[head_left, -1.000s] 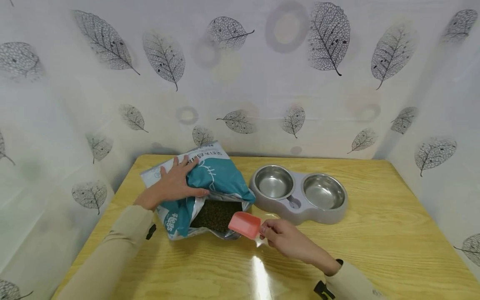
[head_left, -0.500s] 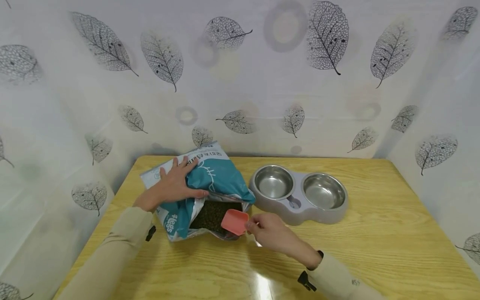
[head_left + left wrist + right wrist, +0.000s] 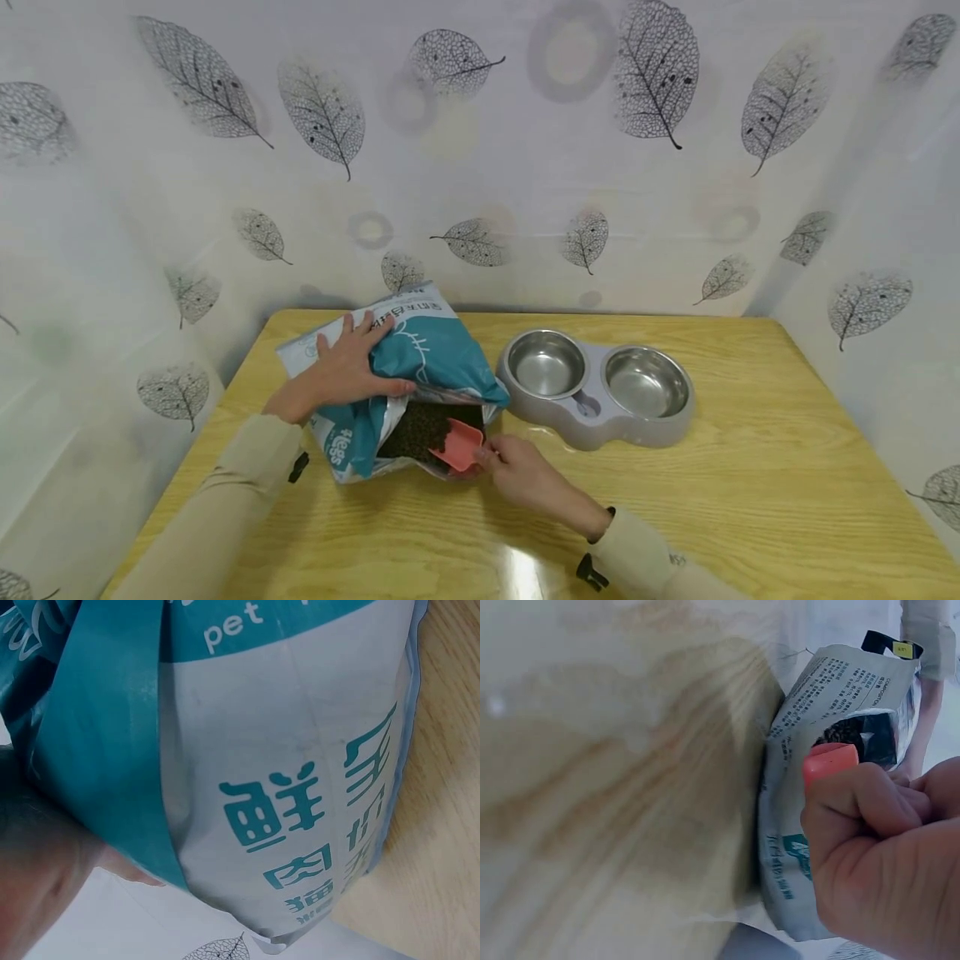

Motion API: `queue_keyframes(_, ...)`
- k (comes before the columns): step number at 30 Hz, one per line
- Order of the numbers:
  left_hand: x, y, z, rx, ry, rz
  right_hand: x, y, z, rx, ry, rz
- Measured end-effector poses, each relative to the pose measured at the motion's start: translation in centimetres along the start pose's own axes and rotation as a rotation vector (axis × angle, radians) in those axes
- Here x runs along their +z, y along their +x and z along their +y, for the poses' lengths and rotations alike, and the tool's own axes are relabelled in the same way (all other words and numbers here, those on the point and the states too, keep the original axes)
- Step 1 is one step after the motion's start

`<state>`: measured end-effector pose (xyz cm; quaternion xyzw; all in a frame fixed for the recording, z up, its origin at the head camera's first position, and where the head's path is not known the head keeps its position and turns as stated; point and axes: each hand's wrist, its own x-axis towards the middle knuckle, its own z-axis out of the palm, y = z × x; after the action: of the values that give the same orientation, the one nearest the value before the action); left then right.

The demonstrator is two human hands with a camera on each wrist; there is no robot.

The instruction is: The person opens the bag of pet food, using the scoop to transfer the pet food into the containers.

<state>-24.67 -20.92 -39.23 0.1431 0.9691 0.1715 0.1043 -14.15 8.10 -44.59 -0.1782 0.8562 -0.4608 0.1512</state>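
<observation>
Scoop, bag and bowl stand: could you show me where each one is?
Scoop point(image 3: 461, 448): head view, middle of its red pan.
Bag point(image 3: 447, 352): head view, on its teal panel.
Bowl stand point(image 3: 596, 368): head view, bare grey top near its middle.

Even light fills the head view, with white glare on the wooden table. The left wrist view is dimmer, faint gloss showing on the pet food bag; the right wrist view blurs the table's grain.
</observation>
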Motion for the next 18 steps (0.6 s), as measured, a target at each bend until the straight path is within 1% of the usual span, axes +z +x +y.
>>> queue_keyframes(7,0.1,0.1,0.0,0.0,-0.006,-0.002,-0.2,-0.5,0.3,0.021,0.108,-0.022)
queue_keyframes(10,0.2,0.1,0.1,0.01,-0.013,0.002,-0.2,-0.9,0.4,0.049,0.16,-0.03)
queue_keyframes(18,0.0,-0.1,0.3,0.004,-0.014,0.004,-0.7,-1.8,0.5,0.128,0.285,-0.046)
